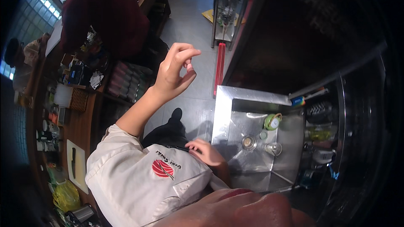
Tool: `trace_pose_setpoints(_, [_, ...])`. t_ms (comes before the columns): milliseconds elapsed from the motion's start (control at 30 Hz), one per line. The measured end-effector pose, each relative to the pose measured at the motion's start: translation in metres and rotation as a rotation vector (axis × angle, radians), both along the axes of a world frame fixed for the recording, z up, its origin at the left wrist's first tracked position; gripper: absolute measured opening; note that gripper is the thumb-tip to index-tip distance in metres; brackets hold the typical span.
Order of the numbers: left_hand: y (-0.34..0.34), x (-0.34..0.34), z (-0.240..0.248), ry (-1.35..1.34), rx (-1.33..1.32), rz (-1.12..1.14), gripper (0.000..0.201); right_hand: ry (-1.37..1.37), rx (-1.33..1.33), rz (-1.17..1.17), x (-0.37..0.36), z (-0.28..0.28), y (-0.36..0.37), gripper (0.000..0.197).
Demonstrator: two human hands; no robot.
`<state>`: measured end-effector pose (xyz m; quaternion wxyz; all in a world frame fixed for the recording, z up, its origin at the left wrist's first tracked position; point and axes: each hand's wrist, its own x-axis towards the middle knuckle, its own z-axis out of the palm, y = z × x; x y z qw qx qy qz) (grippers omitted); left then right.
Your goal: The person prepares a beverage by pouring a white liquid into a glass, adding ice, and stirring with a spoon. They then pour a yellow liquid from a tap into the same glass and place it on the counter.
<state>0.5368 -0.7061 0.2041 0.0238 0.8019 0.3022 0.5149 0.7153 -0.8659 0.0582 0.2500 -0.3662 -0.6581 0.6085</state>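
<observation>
My left hand (pixel 174 71) is raised in front of me over the floor, its fingers loosely bent and the thumb apart from the index finger. I see nothing in it. Lower down, close to my waist, my right hand (pixel 206 151) has its fingers slightly spread and looks empty. It is nearest to the steel sink (pixel 223 117) on my right. Inside the sink are a green teapot (pixel 273 122) with a handle, a small pale green cup (pixel 263 135) and a clear glass (pixel 273 148), around the round drain (pixel 249 143).
Bottles and utensils line a rack right of the sink. On the left, a wooden counter (pixel 84 122) carries a white cutting board (pixel 78 166) with a knife (pixel 73 162), a wicker basket (pixel 78 99) and a yellow bag (pixel 66 195). A person (pixel 105 17) in dark red stands ahead.
</observation>
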Motion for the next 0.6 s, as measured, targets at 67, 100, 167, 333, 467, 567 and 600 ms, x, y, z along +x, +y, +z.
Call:
trace_pose_setpoints(67, [0.014, -0.024, -0.004, -0.002, -0.086, 0.033, 0.050, -0.016, -0.023, 0.223, -0.018, -0.008, 0.019, 0.024])
trace_pose_setpoints(100, [0.020, -0.036, -0.005, 0.013, -0.137, 0.060, 0.049, -0.088, 0.034, 0.262, -0.027, -0.012, 0.033, 0.025])
trace_pose_setpoints(167, [0.034, -0.058, -0.015, 0.038, -0.267, 0.114, 0.044, -0.230, 0.150, 0.335, -0.042, -0.016, 0.065, 0.026])
trace_pose_setpoints(333, [0.087, -0.121, -0.060, 0.076, -0.498, 0.033, 0.035, -0.349, 0.816, 0.489, -0.111, -0.023, 0.166, 0.019])
trace_pose_setpoints(467, [0.132, -0.174, -0.088, -0.084, -1.086, -0.303, 0.027, -0.200, 0.772, 0.714, -0.146, 0.041, 0.264, 0.021])
trace_pose_setpoints(567, [0.166, -0.206, -0.118, -0.518, -1.441, -0.837, 0.034, 0.076, 0.529, 0.494, -0.159, 0.065, 0.322, 0.035])
trace_pose_setpoints(600, [0.176, -0.215, -0.127, -0.704, -1.496, -1.069, 0.042, 0.091, 0.513, 0.487, -0.170, 0.062, 0.331, 0.035])
